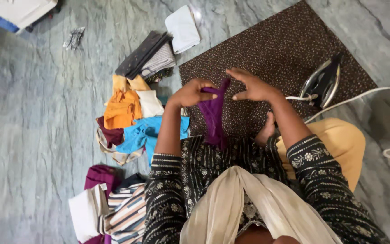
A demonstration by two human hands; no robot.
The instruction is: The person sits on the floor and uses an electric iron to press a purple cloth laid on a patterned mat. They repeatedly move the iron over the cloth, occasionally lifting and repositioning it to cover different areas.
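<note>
A purple cloth (213, 113) hangs between both hands above a brown patterned mat (276, 49) on the floor. My left hand (192, 92) grips its top edge with closed fingers. My right hand (251, 86) pinches the other corner near the top, fingers partly spread. The cloth's lower end drapes onto my lap.
An electric iron (323, 81) stands on the mat's right side, its white cord (362, 95) trailing right. A heap of orange, blue, white and maroon clothes (129, 119) lies left. Folded grey and white pieces (159, 49) lie beyond; striped and maroon clothes (109, 203) lie near my left.
</note>
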